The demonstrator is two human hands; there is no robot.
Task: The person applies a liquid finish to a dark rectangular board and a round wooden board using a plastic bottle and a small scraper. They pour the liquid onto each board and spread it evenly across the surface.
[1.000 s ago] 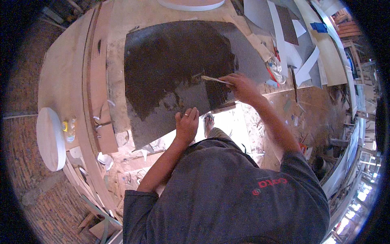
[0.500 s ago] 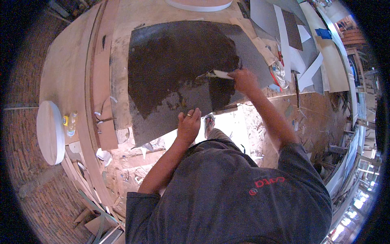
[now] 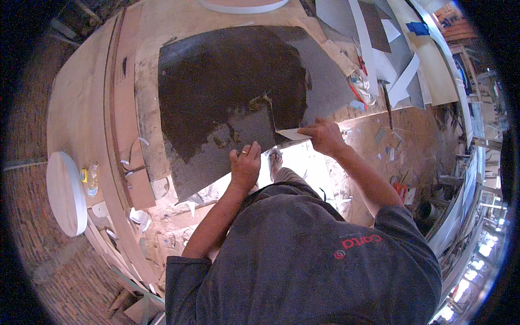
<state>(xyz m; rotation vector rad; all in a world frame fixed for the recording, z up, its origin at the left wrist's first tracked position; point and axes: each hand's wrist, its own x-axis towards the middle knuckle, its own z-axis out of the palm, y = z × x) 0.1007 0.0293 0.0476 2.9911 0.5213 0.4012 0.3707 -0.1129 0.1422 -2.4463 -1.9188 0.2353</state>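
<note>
A grey sheet [image 3: 197, 168] lies on the wooden worktable, much of its face covered by a dark brown, wet-looking coating [image 3: 227, 65]. My right hand [image 3: 326, 139] is closed on a pale, flat spreader [image 3: 291, 134], whose blade is at the sheet's near edge, beside a dark coated strip. My left hand [image 3: 245, 167] rests at the near edge left of the spreader, fingers lying on the bare grey part and thumb apart. A small yellowish-brown lump of coating [image 3: 261, 101] sits where the coated and bare areas meet.
Round white-edged discs stand at the left [image 3: 66, 192] and far edge [image 3: 244, 4]. A clear bottle [image 3: 92, 179] and yellow tape measure [image 3: 84, 175] are beside the left disc. Red-handled scissors [image 3: 362, 66] and sheet offcuts [image 3: 403, 81] lie right. Scraps litter the floor [image 3: 411, 146].
My right hand has drawn the spreader toward me, down to the sheet's near edge. My left hand stays by that edge. The whole view has shifted slightly.
</note>
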